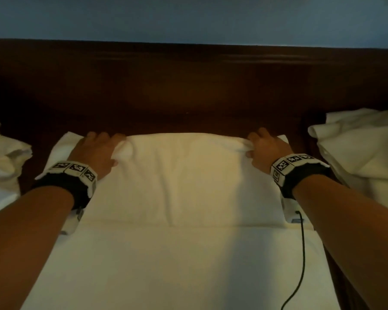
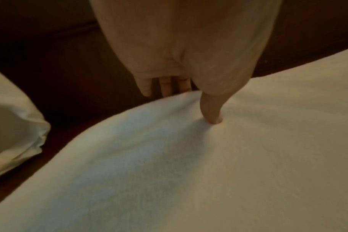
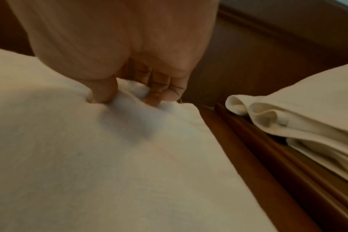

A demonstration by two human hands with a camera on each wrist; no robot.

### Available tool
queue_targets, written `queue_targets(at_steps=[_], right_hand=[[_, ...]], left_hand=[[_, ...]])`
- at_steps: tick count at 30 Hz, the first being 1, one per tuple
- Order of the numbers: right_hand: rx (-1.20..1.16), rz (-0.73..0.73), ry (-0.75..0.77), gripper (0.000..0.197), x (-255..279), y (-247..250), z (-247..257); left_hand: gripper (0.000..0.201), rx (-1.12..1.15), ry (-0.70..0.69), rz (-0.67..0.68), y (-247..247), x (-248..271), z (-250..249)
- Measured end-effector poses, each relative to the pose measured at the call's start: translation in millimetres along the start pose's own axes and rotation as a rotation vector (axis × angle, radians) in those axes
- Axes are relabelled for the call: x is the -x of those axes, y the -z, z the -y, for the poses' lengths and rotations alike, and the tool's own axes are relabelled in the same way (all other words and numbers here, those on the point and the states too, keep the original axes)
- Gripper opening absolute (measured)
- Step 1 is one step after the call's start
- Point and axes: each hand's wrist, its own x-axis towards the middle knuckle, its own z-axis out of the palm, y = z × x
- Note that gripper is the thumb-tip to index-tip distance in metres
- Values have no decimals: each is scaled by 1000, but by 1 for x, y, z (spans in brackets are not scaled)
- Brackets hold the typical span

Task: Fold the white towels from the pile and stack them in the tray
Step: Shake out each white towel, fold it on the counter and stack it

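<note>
A large white towel (image 1: 184, 175) lies spread on a dark wooden table (image 1: 188, 97). A doubled layer covers its far part, ending in a line across the middle. My left hand (image 1: 99, 148) pinches the towel's far left edge: in the left wrist view the thumb (image 2: 212, 109) presses on top and the fingers (image 2: 166, 87) curl behind the edge. My right hand (image 1: 264, 146) pinches the far right edge, where the thumb (image 3: 103, 92) and fingers (image 3: 159, 94) bunch the cloth between them.
Crumpled white towels (image 1: 2, 157) lie at the left edge. Folded white towels (image 1: 363, 153) are stacked at the right, beyond a raised wooden rim (image 3: 248, 141). A black cable (image 1: 300, 253) hangs from my right wrist over the towel. A blue wall rises behind the table.
</note>
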Motion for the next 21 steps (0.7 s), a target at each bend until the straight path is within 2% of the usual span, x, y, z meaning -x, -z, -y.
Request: queue_targets(at_steps=[5, 10, 12, 15, 18, 21], right_hand=[[-50, -121, -40, 38, 4, 4, -6], [-65, -233, -68, 28, 37, 8, -12], [-68, -250, -79, 26, 57, 11, -11], [-113, -284, -94, 23, 101, 10, -7], [-125, -376, -95, 18, 159, -3, 1], [-200, -466, -92, 17, 223, -21, 13]], left_hand=[[37, -42, 2, -10, 10, -9, 1], [22, 53, -25, -114, 19, 22, 1], [27, 94, -40, -185, 25, 44, 5], [35, 76, -134, -327, 33, 89, 9], [28, 58, -199, -414, 33, 146, 12], [27, 66, -185, -462, 17, 204, 15]])
